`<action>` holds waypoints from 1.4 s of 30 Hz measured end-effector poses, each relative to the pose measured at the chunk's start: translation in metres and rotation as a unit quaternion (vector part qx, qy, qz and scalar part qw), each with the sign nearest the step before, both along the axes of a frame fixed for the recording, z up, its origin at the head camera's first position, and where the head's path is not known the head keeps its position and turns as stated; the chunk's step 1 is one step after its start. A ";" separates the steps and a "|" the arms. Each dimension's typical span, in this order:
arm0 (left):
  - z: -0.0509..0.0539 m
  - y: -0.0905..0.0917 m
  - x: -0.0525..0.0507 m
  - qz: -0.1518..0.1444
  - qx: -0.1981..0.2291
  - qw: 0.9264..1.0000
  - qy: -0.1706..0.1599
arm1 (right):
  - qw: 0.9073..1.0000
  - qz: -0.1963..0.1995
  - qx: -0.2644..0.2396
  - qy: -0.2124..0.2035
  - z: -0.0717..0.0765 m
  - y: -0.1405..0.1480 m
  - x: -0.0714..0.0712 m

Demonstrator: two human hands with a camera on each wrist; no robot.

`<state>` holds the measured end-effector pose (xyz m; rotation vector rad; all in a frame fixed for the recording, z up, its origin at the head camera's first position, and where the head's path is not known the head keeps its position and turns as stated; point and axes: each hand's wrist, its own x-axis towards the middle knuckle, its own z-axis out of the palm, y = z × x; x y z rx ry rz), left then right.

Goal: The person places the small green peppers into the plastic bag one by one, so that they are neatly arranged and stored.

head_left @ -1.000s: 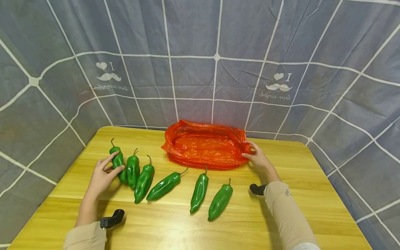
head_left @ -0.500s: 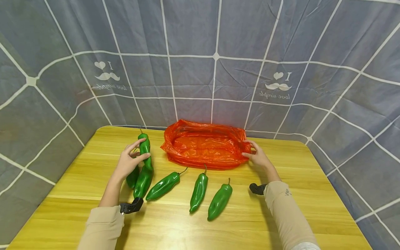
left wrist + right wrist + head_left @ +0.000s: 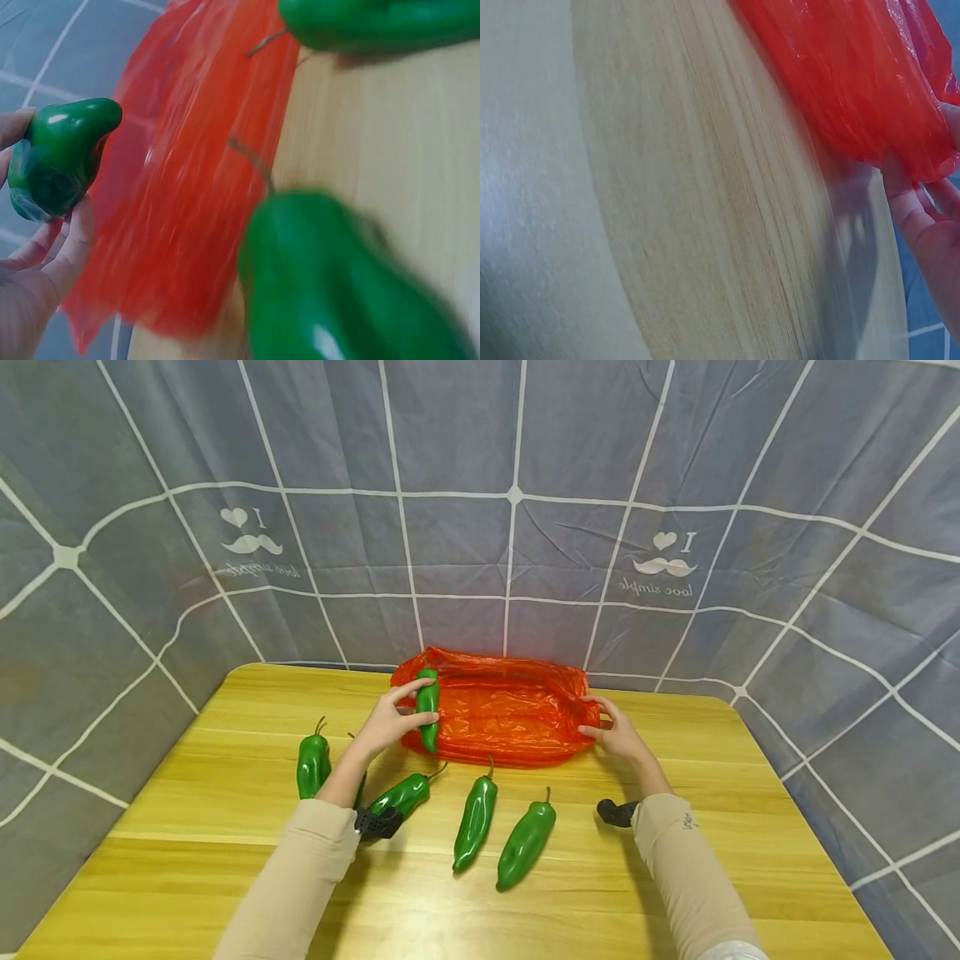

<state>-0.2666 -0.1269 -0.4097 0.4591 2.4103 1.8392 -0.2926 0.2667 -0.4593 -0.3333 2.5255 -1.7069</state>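
In the head view a red plastic bag (image 3: 510, 714) lies with its mouth spread at the back of the table. My left hand (image 3: 386, 718) pinches a green pepper (image 3: 428, 706) between thumb and fingers over the bag's left end. The same pepper (image 3: 56, 157) shows end-on in the left wrist view, in the grip of my left hand (image 3: 37, 285). At the bag's right end my right hand (image 3: 618, 735) holds the edge between thumb and fingers. The right wrist view shows that hand (image 3: 934, 232) touching the red plastic (image 3: 855, 82).
Several green peppers lie on the wooden table (image 3: 637, 893): one at the left (image 3: 312, 764), one partly under my left forearm, one slanted beside it (image 3: 405, 795), and two near the middle (image 3: 475, 818), (image 3: 527, 845). A grey curtain (image 3: 465, 552) with white lines stands behind.
My left hand has carried the leftmost pepper to the right, from the table's left side to over the bag's left end. My right hand has stayed at the bag.
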 end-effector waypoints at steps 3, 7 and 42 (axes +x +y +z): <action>0.001 0.017 -0.007 -0.017 -0.011 1.000 -0.016 | 1.000 0.000 -0.003 -0.002 0.000 0.000 0.000; 0.001 0.038 -0.013 -0.033 -0.038 0.998 -0.022 | 1.000 0.001 -0.002 -0.003 0.001 0.000 0.000; -0.022 0.134 -0.048 -0.075 0.003 0.985 -0.152 | 1.000 0.009 -0.015 0.014 -0.003 0.002 0.001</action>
